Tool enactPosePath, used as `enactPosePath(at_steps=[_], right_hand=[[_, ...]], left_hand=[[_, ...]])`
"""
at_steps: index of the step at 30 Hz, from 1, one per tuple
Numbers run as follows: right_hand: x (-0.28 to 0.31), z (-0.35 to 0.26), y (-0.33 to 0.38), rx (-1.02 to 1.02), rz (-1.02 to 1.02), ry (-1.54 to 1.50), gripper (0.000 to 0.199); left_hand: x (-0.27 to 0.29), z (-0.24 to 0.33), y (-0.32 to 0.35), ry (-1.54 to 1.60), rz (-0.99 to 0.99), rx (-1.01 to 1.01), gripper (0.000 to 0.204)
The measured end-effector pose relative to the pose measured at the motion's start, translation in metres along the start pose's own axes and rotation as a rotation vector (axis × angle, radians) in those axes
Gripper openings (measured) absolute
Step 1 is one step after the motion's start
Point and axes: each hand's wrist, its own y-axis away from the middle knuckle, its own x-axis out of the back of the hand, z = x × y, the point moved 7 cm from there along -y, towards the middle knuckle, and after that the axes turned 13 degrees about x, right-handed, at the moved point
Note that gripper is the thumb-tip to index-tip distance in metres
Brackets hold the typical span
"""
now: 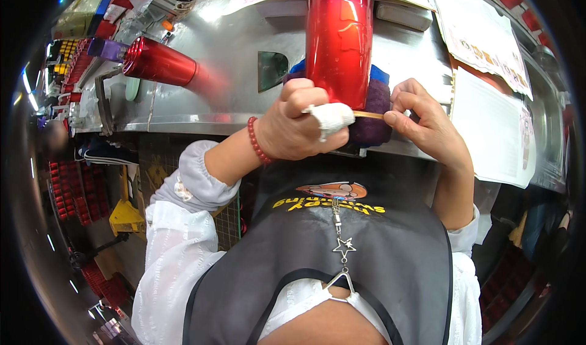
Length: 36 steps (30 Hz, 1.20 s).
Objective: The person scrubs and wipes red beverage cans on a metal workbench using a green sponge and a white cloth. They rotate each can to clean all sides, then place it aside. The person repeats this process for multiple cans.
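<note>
Printed paper sheets [479,31] and a lined white sheet [494,125] spread across the frame's upper right, as a dark glossy panel [272,71] sits on a metal worktop [235,37] at upper centre; a yellow stand [126,217] occupies the left.

Bright overhead glare; dark, bowed edges

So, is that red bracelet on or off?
On. The bracelet's beads curve across the arm, just behind the left hand. Its underside is hidden.
</note>
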Motion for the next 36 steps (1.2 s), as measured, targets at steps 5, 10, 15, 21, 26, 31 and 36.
enactPosePath(at_steps=[5,10,15,21,26,31,36], right_hand=[[0.000,-0.001,0.001,-0.012,0.016,-0.023,0.029],[-0.001,0.002,-0.002,-0.002,0.002,-0.016,0.028],[-0.001,0.006,-0.001,0.007,0.028,-0.029,0.028],[-0.005,0.006,-0.006,-0.010,-0.012,-0.017,0.028],[-0.003,0.008,-0.004,0.007,0.027,-0.006,0.029],[-0.004,0.005,-0.004,0.001,0.027,-0.005,0.030],[-0.005,0.008,-0.006,0.011,0.016,0.004,0.029]], left_hand=[[0.002,0.003,-0.001,-0.042,0.012,-0.076,0.033],[0.005,0.002,0.002,-0.060,0.019,-0.021,0.035],[-0.008,0.004,-0.008,-0.052,-0.016,-0.080,0.036],[0.004,0.000,0.010,-0.140,0.041,0.001,0.035],[-0.004,0.004,-0.010,-0.058,-0.041,-0.030,0.034],[0.003,0.002,-0.001,-0.090,0.040,-0.028,0.035],[0.005,0.004,-0.006,-0.076,-0.025,-0.057,0.032]])
